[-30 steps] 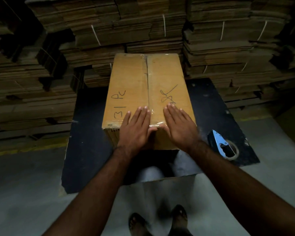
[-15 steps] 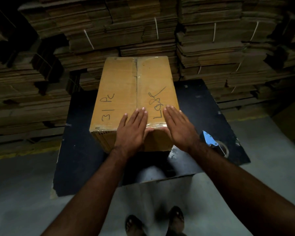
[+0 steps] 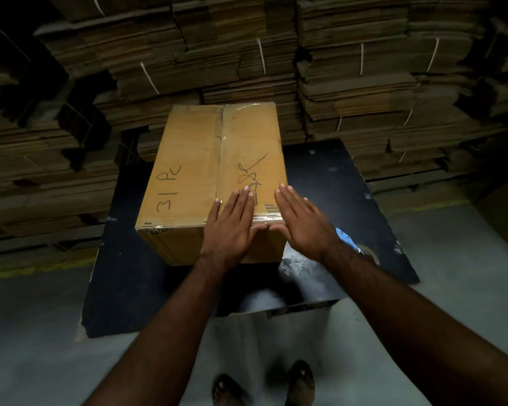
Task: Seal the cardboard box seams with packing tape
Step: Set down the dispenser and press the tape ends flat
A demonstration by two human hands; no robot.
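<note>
Cardboard box (image 3: 194,171): left hand (image 3: 232,230) and right hand (image 3: 302,227), fingers straight, flat, pressing tape (image 3: 222,148) at near edge. Next, judging: reaching for dispenser (image 3: 348,240) beside right wrist.

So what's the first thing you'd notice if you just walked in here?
Two flat hands, the left hand and the right hand, press on the near end of a taped cardboard box with scribbled writing. It sits on a black table, with huge stacks of flattened cardboard behind.

Handwritten "31 PC" on the cardboard box (image 3: 194,159) top
</note>
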